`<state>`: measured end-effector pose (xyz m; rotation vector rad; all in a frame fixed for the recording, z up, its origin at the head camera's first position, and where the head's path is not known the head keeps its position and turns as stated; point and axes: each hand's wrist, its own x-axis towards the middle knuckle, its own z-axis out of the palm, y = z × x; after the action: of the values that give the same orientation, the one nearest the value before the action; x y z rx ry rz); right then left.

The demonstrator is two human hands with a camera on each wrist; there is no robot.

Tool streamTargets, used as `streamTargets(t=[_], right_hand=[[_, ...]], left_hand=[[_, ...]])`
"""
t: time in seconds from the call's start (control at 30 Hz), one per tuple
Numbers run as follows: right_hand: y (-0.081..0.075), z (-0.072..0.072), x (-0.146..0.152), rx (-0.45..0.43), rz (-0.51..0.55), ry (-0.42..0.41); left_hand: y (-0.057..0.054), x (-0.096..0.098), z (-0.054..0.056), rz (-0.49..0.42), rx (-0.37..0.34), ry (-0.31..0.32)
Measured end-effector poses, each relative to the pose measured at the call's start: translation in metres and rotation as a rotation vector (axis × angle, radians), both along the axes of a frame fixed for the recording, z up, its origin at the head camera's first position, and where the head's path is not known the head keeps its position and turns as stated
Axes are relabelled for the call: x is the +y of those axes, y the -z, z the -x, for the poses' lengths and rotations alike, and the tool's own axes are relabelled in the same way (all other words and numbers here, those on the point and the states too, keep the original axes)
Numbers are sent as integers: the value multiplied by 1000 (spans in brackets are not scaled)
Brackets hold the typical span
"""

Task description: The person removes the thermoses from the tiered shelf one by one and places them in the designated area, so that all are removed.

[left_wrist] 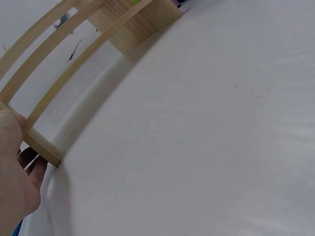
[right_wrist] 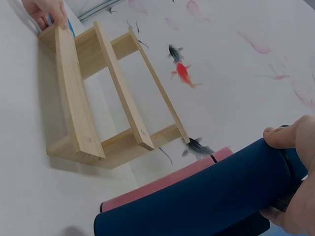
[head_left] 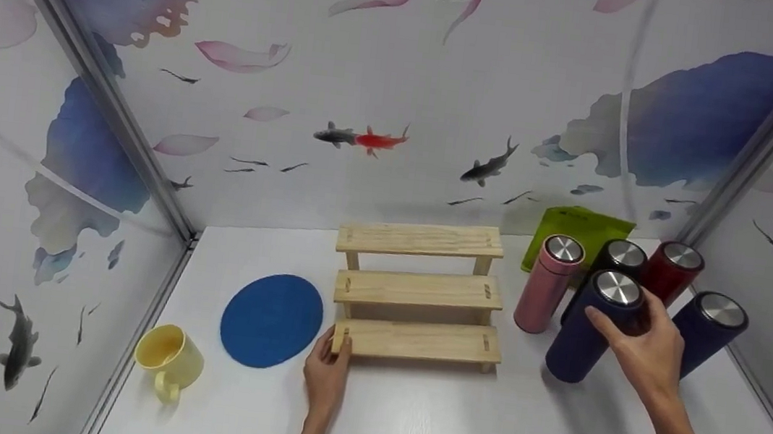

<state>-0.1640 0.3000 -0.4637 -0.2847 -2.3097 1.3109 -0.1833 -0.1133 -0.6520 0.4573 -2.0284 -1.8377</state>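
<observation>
A three-step wooden shelf [head_left: 422, 290] stands in the middle of the white table. My left hand [head_left: 326, 374] grips the left end of its lowest step, thumb on top, and the left wrist view shows the fingers round the side board [left_wrist: 43, 147]. On the right, my right hand [head_left: 648, 349] holds a dark blue thermos [head_left: 580, 334] near its silver-topped lid, thumb and fingers on opposite sides. The thermos leans a little in the head view. Close to it are a pink thermos [head_left: 544, 293], a black one [head_left: 622, 253], a red one [head_left: 675, 268] and a second dark blue one [head_left: 705, 330].
A bright green bag [head_left: 592, 229] stands behind the thermoses against the back wall. Left of the shelf lies a round blue mat [head_left: 271, 320], and a yellow mug [head_left: 170, 360] sits near the left wall. Printed panels enclose the table on three sides.
</observation>
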Motion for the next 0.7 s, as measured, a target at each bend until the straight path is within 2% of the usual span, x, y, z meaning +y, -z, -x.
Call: streamTargets(t=[0.2,0.33,0.5,0.7], right_hand=[[5,0,11,-63,3,29],[10,3,17,-93,41,51],[18,6,25,-106,87,84],[27,9,32,-109,76,115]], left_hand=[[2,-2,-1,16,24,22],[3,-2,-1,16,26,21],[4,-2,-1,17,10,18],[4,-3,0,17,-8,12]])
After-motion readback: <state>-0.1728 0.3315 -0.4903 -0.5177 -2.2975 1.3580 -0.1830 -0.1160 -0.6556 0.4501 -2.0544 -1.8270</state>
